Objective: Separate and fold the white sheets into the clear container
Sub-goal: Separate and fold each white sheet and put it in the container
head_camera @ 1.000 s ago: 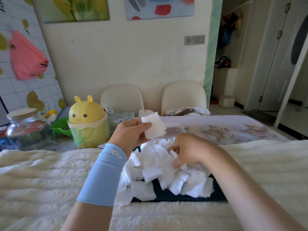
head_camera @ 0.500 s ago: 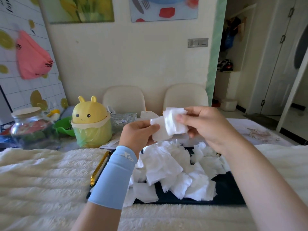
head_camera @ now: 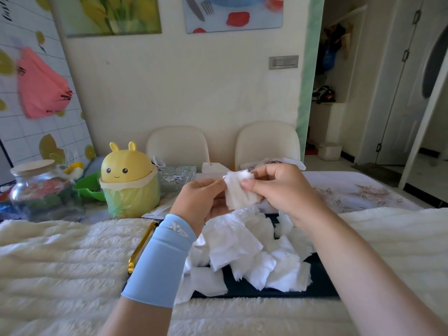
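Our hands hide what stands behind them at mid-frame, so we cannot make out the clear container. The dark tray [head_camera: 244, 291] lies mostly buried under a pile of white sheets [head_camera: 232, 246] too jumbled to count. Our left hand [head_camera: 201, 200] and right hand [head_camera: 283, 190] both pinch one white sheet [head_camera: 238, 194] with curled fingers, above the pile. Beyond stand two chairs [head_camera: 178, 146] and one yellow bin [head_camera: 128, 175].

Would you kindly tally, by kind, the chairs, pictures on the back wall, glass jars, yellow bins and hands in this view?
Chairs: 2
Back-wall pictures: 2
Glass jars: 1
Yellow bins: 1
Hands (left hand, right hand): 2
Total: 8
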The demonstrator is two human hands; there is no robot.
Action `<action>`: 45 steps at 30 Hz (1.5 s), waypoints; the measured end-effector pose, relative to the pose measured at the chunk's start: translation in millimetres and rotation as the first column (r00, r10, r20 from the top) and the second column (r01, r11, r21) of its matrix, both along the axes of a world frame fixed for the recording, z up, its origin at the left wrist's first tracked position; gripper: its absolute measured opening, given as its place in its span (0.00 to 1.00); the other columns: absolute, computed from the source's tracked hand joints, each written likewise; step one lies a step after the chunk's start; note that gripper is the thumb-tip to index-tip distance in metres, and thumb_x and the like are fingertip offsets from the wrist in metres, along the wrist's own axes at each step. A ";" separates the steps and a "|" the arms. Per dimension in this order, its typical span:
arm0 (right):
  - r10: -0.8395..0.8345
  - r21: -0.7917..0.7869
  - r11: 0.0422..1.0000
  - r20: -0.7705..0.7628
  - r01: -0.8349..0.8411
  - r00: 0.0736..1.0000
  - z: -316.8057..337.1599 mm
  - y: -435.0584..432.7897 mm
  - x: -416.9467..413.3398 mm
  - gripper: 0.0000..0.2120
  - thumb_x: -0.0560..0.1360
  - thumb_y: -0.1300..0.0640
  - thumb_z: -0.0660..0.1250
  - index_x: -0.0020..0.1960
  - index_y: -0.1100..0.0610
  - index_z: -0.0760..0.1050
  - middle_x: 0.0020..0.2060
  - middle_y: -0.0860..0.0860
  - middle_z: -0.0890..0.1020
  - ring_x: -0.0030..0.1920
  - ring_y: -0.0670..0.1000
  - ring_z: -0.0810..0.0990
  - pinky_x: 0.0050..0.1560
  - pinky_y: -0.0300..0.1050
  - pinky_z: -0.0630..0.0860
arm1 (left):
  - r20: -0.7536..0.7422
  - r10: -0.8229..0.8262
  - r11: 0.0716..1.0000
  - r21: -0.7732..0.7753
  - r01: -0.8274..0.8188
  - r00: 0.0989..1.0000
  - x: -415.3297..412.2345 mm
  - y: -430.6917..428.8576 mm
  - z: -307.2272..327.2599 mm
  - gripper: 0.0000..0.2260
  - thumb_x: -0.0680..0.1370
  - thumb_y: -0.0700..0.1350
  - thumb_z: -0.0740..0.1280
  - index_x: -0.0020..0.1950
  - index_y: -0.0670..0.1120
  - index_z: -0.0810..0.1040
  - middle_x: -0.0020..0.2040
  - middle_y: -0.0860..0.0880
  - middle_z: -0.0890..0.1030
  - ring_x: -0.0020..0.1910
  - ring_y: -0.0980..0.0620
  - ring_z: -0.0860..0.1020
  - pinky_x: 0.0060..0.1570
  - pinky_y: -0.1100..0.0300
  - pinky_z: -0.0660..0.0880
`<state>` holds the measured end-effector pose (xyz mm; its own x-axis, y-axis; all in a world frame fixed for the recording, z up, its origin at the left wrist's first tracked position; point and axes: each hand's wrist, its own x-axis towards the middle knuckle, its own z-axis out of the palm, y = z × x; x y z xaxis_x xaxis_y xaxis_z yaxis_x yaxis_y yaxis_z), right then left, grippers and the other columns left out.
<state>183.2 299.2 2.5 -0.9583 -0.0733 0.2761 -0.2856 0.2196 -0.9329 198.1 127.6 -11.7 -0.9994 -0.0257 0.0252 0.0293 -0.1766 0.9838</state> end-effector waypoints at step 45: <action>0.106 0.348 0.936 -0.141 -0.051 0.984 14.8 16.7 7.4 0.09 0.68 0.58 0.81 0.45 0.48 0.85 0.39 0.46 0.86 0.40 0.46 0.84 0.48 0.43 0.81 | 0.010 -0.133 0.976 -0.174 0.132 0.991 2.1 7.5 0.1 0.13 0.81 0.46 0.66 0.57 0.39 0.83 0.52 0.38 0.85 0.52 0.41 0.84 0.50 0.52 0.82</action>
<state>190.6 315.9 17.3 -0.8929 -0.2631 0.3655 -0.4499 0.4881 -0.7479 200.2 135.1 -11.6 -0.9935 0.1119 0.0191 0.0186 -0.0051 0.9998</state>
